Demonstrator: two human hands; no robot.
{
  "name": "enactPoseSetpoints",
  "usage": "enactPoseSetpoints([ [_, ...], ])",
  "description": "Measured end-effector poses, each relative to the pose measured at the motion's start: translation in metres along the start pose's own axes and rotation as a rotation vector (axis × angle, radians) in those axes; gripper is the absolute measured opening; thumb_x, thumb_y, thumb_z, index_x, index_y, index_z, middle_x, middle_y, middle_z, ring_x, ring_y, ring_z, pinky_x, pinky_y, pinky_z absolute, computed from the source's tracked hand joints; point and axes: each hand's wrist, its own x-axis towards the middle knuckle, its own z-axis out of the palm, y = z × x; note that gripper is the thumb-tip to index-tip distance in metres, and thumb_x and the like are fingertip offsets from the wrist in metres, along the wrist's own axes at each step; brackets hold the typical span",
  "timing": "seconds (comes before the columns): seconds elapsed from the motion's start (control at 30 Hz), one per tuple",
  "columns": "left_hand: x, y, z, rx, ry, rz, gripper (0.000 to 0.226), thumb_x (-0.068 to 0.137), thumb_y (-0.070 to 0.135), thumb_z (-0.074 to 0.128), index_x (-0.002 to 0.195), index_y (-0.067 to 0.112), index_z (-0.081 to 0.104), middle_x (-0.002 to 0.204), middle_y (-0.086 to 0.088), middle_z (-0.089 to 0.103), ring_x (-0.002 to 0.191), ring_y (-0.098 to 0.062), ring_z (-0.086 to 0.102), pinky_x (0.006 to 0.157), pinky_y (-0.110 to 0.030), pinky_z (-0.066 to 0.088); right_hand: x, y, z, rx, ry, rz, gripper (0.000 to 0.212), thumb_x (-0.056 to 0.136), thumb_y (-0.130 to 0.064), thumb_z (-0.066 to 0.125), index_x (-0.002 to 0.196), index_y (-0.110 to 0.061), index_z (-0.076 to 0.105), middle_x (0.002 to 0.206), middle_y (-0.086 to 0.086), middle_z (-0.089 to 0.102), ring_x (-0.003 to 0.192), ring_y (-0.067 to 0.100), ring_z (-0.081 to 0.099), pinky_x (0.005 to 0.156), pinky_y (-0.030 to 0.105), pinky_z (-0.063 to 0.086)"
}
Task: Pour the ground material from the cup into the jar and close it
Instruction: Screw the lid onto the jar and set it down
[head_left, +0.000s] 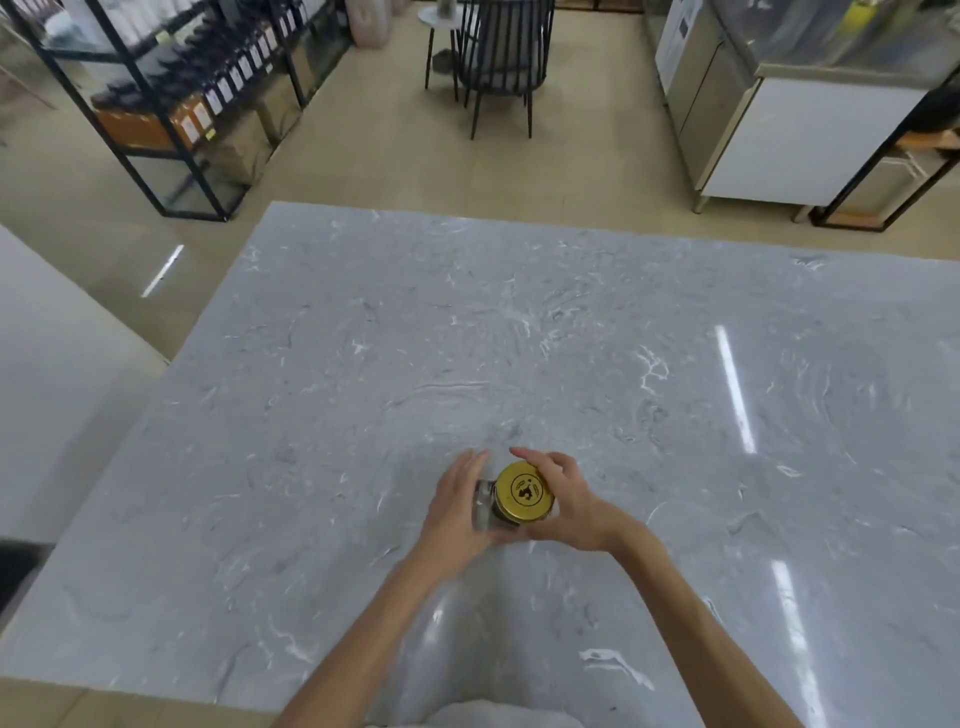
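Note:
A clear glass jar (485, 506) stands on the grey marble table (519, 338), a little in front of me. A round yellow lid (523, 492) with a dark print sits on top of it. My left hand (454, 512) wraps around the jar's left side. From the right, my right hand (563, 501) grips the rim of the lid with fingers and thumb. The jar's contents are mostly hidden by the lid and my hands. No cup is in view.
Beyond the table's far edge is tiled floor with a black metal shelf rack (171, 93) of bottles at the left, a dark chair (501, 57) in the middle and a white and steel counter unit (789, 119) at the right.

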Motion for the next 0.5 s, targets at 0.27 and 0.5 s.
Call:
enactPoseSetpoints([
  [0.27,0.036,-0.003,0.013,-0.275,-0.09,0.008,0.067,0.076,0.036,0.089,0.135,0.035,0.056,0.132,0.005,0.061,0.126,-0.017,0.057,0.103,-0.048,0.051,0.008,0.004,0.051,0.547,0.391,0.169,0.101,0.076,-0.001,0.082,0.154,-0.009,0.019,0.14,0.003,0.051,0.13,0.012,0.047,0.107,0.025,0.04],
  [0.5,0.121,0.028,-0.014,-0.263,-0.05,0.084,0.057,0.071,0.013,0.081,0.116,0.041,0.063,0.116,0.011,0.069,0.111,-0.009,0.066,0.093,-0.044,0.057,0.08,0.005,-0.01,0.521,0.394,0.101,0.076,0.075,-0.002,0.083,0.137,-0.022,0.042,0.119,-0.007,0.063,0.108,-0.006,0.059,0.084,0.009,0.045],
])
